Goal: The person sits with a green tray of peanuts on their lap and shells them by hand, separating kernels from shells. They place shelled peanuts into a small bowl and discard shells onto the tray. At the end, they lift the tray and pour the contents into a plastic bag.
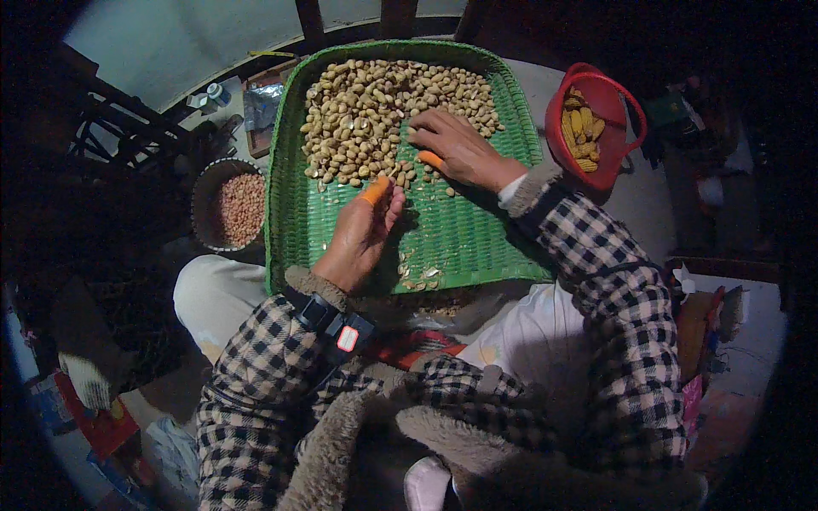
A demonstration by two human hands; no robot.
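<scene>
A green woven basket tray (473, 246) lies before me, its far half heaped with unshelled peanuts (358, 121). My left hand (361, 233) is over the middle of the tray, fingers curled, with an orange cover on the thumb. Its thumb tip is at the near edge of the heap beside a pale bit; whether the fingers pinch a peanut is not clear. My right hand (463, 150) reaches onto the right part of the heap, thumb apart from the fingers, the thumb covered in orange too. Its fingertips touch peanuts. Broken shells (418, 274) lie near the front rim.
A round basket (203, 214) of shelled peanut kernels (241, 207) stands left of the tray. At right is a red plastic basket (613, 115) with yellow corn cobs (581, 131). A white bottle (218, 94) and a wooden tray (261, 144) are at the back left.
</scene>
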